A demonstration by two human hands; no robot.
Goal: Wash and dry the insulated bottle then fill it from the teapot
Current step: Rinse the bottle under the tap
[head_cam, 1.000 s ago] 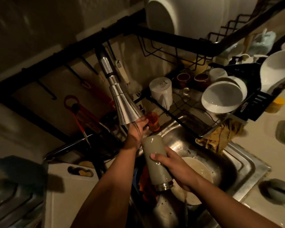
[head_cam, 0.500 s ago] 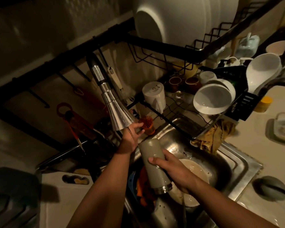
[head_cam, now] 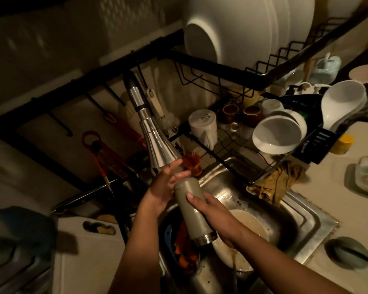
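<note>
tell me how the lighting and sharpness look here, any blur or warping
Head view: dim and warm, with deep shadow across the left side; glare on the faucet head and white plates; the left hand is motion-smeared at the top of the bottle; the rack bars bow slightly from wide-angle distortion.

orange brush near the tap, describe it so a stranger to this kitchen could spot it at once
Find the steel sink and follow its back edge to the flared chrome tap head. Just right of that head, behind the bottle, stands the brush, bristles up. It alone is bright orange and spiky; the nearby crockery is white or brown.
</note>
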